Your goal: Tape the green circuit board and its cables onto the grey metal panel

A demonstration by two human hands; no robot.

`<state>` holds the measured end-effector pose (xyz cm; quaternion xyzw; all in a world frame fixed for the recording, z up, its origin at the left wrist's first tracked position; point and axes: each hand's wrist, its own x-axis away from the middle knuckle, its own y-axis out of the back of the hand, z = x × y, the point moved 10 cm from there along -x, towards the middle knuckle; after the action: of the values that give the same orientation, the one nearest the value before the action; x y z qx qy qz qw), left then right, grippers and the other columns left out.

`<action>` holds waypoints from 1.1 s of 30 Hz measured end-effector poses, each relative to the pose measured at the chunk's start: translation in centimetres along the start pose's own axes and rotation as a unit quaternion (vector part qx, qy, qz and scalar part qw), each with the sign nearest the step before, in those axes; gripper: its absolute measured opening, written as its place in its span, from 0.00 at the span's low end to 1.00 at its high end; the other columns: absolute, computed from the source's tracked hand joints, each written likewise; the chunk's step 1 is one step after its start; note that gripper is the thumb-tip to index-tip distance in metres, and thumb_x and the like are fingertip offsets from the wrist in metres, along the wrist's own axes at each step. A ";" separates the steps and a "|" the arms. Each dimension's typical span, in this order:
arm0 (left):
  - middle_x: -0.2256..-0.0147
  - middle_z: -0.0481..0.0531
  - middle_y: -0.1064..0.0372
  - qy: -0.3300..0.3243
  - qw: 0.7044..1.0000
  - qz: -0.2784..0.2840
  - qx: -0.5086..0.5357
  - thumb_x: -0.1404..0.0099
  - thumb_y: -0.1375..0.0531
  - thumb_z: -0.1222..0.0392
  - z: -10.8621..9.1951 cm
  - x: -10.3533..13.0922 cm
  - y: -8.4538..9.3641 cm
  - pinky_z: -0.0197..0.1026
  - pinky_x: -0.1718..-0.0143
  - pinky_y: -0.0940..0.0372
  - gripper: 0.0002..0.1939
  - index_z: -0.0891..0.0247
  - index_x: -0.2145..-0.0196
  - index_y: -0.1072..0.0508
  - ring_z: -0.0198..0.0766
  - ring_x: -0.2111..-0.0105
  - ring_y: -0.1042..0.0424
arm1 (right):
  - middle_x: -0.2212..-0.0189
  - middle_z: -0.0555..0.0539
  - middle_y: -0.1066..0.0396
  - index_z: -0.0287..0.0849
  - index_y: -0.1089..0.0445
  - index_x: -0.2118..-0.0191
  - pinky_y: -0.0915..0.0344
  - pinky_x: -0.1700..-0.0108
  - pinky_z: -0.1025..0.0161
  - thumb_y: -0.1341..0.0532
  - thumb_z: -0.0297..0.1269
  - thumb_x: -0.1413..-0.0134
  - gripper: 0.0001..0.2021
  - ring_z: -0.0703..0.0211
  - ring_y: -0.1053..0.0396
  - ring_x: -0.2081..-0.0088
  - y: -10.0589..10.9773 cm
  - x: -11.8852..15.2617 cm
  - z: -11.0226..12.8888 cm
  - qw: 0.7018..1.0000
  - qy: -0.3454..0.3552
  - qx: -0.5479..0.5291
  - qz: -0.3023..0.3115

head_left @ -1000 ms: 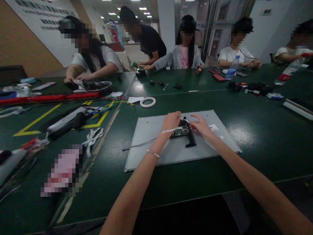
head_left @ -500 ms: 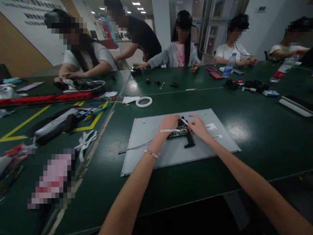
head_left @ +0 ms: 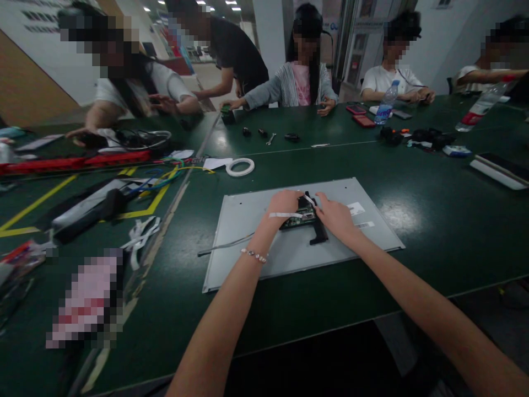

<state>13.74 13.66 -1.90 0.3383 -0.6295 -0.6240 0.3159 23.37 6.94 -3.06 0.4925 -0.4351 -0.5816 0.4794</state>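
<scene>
Fingers of our left hand curl at one end of a white strip, while those of our right hand bend at its other end; we cannot tell how tightly either side pinches. Below them, the green board sits by a black frame on a pale panel. A second strip crosses the back of our left hand. Beyond the panel, a tape roll lies on our green bench, a wrench farther off. Across from us sits a co-worker in striped sleeves.
</scene>
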 end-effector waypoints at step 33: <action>0.54 0.56 0.27 0.045 0.994 -0.081 0.057 0.34 0.52 0.66 -2.0 1.3 5.7 0.42 0.54 0.36 0.20 0.60 0.47 0.31 0.43 0.55 0.28 | 0.71 0.49 0.29 0.40 0.31 0.61 0.36 0.71 0.69 0.38 0.41 0.51 0.13 0.64 0.30 0.69 3.2 2.0 2.0 0.764 0.078 -0.638 0.052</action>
<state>14.46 11.44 3.79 0.4335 -0.6197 -0.5947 0.2729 21.69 4.53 0.03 0.0927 0.0502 -0.6586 0.7451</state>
